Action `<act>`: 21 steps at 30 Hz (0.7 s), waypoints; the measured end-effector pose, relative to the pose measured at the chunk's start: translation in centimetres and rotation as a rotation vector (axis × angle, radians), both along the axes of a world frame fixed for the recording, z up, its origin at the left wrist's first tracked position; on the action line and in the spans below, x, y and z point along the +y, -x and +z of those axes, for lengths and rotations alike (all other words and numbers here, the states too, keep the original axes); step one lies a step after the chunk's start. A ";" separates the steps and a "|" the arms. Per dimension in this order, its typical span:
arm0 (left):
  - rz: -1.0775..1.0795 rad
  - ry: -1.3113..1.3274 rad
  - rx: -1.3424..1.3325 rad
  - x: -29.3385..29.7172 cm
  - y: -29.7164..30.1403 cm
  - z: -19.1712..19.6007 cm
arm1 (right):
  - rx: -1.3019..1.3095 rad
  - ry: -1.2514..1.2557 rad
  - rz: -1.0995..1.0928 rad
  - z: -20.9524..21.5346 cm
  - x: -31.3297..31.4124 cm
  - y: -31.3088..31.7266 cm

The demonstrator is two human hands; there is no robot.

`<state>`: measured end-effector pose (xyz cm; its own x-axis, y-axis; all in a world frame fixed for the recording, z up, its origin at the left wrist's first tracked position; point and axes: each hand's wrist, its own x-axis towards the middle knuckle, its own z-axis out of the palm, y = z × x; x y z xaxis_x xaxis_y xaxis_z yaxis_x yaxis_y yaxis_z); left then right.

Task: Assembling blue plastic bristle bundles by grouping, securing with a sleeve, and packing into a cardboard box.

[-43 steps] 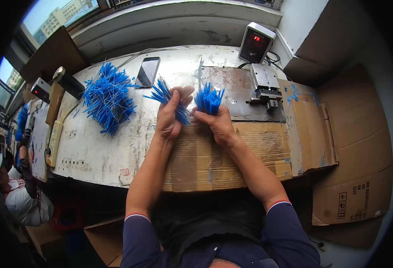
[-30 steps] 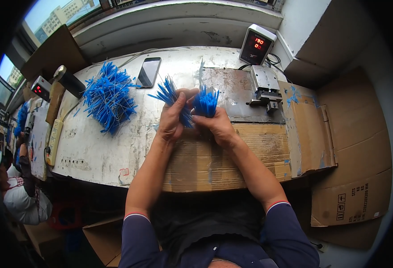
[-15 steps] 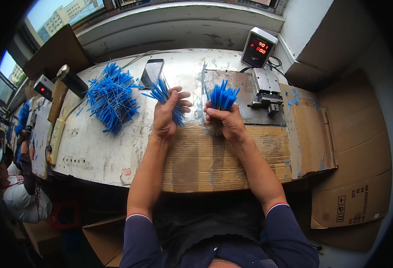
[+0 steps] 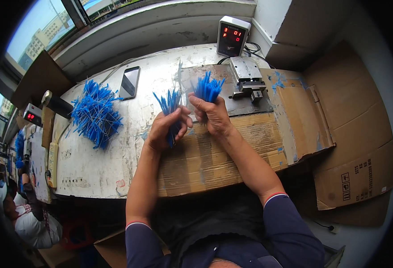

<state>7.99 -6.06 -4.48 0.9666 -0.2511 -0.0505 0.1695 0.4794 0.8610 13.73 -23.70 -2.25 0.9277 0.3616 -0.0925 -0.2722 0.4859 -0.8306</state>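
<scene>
My left hand (image 4: 161, 128) is closed around a loose bunch of small blue wire brushes (image 4: 169, 101). Their bristled tips fan upward, and some blue ends stick out below the fingers. Slightly higher and to the right, my right hand (image 4: 215, 115) grips a thicker, tighter bundle of blue wire brushes (image 4: 208, 87), tips up; the fingers hide its lower ends. Both hands are close together, over the cardboard-covered front part of the table. To the left lies a tangled heap of the same blue brushes (image 4: 97, 114) with thin pale wire stems.
A metal clamp-like fixture (image 4: 249, 78) sits on a plate at right, below a counter box with red digits (image 4: 233, 38). A phone (image 4: 129, 82) lies behind the heap. Farther left are a dark cylinder (image 4: 57, 104), a power strip (image 4: 52, 164) and another person (image 4: 33, 223).
The left bunch has turned from leaning left to nearly upright, and my left hand has come lower. My hands are nearer each other. The whole view has shifted, so the table items appear farther left.
</scene>
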 end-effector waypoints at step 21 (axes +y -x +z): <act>0.047 -0.194 0.014 -0.7 -0.2 -0.9 | 0.053 -0.017 -0.231 -0.7 0.3 -0.2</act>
<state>8.14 -6.72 -5.35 0.9759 -0.1903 -0.1071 0.1636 0.3124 0.9358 13.98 -23.39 -2.99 0.9800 0.1426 -0.1390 -0.1954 0.5537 -0.8095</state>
